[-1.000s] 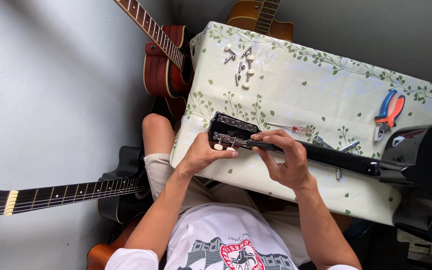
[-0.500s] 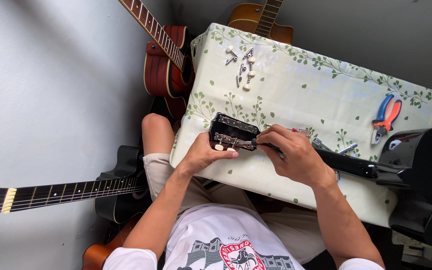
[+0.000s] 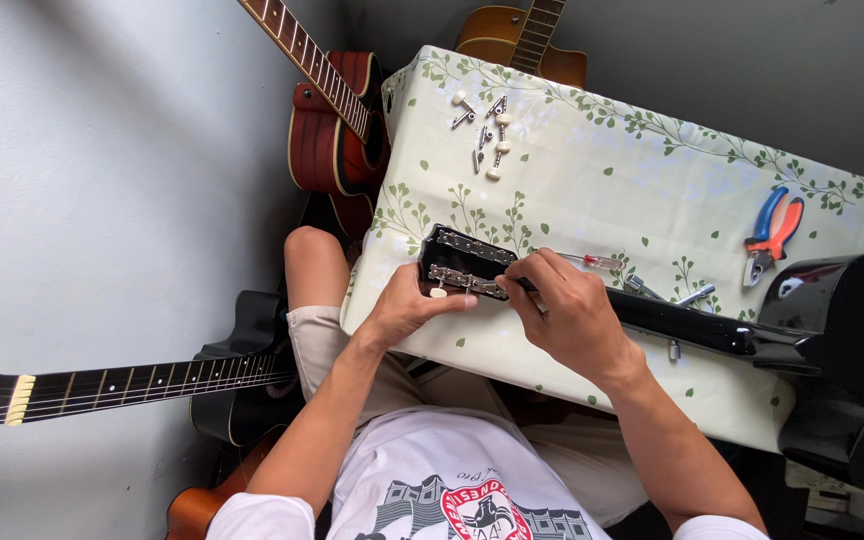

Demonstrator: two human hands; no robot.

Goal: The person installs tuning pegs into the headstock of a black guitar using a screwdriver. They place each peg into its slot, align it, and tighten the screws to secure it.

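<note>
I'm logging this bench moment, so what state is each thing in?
Headstock: lying on the table, gripped at its near edge by the left hand.
Right hand: closed on the neck beside the headstock.
Loose tuners: scattered on the table, unmounted.
Pliers: lying untouched, handles slightly apart.
Screwdriver: lying flat, unheld.
Red guitar: leaning by the table.
</note>
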